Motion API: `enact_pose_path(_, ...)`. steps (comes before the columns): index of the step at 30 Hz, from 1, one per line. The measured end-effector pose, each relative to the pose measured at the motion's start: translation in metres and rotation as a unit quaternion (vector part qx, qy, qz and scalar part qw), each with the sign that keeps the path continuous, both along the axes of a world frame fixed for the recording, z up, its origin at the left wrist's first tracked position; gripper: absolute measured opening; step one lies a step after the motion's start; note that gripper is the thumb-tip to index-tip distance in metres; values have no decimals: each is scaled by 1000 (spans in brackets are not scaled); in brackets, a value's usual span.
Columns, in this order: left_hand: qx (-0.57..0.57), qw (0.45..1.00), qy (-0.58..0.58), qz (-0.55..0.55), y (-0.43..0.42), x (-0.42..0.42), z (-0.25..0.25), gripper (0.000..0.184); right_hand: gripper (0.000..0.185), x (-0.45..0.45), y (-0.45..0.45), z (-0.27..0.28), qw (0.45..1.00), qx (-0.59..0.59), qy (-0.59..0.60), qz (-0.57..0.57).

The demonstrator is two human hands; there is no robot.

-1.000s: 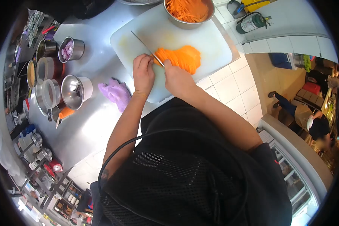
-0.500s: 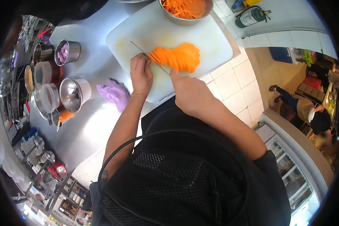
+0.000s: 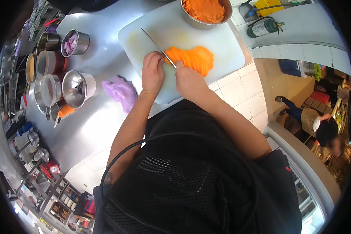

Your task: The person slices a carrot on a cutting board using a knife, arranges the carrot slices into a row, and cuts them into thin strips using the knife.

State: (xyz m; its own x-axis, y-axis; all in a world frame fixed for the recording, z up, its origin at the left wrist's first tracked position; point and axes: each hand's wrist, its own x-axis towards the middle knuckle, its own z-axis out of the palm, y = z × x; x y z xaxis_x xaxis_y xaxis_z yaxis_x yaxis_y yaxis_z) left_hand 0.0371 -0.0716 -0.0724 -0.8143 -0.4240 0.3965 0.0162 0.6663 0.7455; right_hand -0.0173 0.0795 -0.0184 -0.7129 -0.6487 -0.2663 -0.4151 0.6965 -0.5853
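Observation:
On the white cutting board (image 3: 144, 43) lies a fanned row of thin orange slices (image 3: 195, 58). My right hand (image 3: 190, 81) is closed round the handle end of a knife (image 3: 156, 46), whose blade crosses the left end of the slices. My left hand (image 3: 153, 74) has its fingers curled against that same end, beside the blade; its fingertips are partly hidden, so what they grip cannot be made out. A metal bowl of orange shreds (image 3: 204, 11) stands at the board's far right corner. Left of my left forearm lies a purple cloth (image 3: 121, 93).
Metal bowls and clear tubs stand on the steel table (image 3: 82, 136) at left, among them a bowl with purple pieces (image 3: 71, 43) and an orange-handled tool (image 3: 66, 111). A fire extinguisher (image 3: 261, 28) is at the upper right. Another person (image 3: 310, 119) is far right.
My right hand has moved with the knife away from me and back to the slices since half a second ago. The view has shifted slightly. My left hand stays beside the slices.

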Motion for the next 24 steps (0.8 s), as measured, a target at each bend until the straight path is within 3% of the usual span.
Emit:
enact_pose_path(7,-4,1000,-1,-13,-2,-1,-3,12,20,0,27,72,999,17,-4,50)
enact_pose_path(14,-17,1000,-12,-2,-1,2,-4,13,18,9,41,92,995,57,-41,68)
enact_pose_path(18,-14,1000,-19,-1,-2,1,-4,14,18,9,37,82,996,53,-38,64)
enact_pose_path(24,-35,999,0,-16,-3,1,-5,15,19,-2,-5,16,999,14,-4,42)
